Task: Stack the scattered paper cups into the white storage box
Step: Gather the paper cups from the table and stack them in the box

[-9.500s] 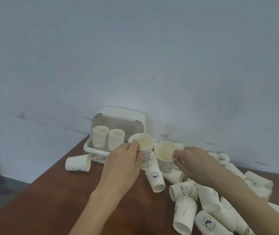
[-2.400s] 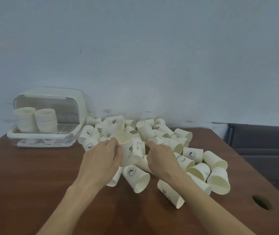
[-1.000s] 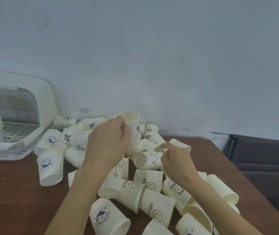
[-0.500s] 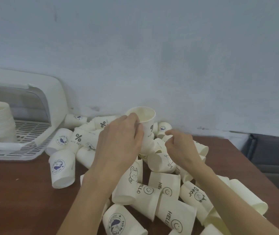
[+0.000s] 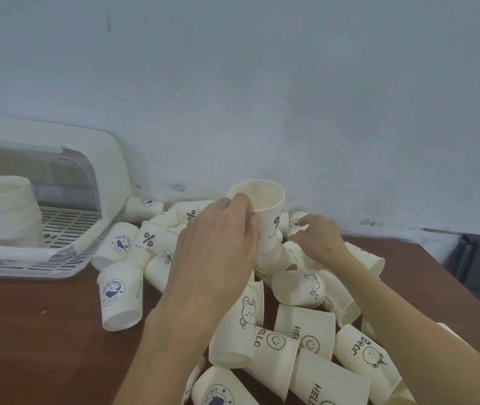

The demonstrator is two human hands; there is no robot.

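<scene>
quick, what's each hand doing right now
Left hand: grips the upright % cup near its rim.
Right hand: fingers curled over a small cup at the back; a grip cannot be told.

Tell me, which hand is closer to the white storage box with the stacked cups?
Left. The left hand grips an upright cup nearer the white storage box; the right hand reaches into the pile farther right.

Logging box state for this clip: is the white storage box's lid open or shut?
Open. The white storage box has its clear lid raised, leaving the stacked cups on the grid tray exposed.
</scene>
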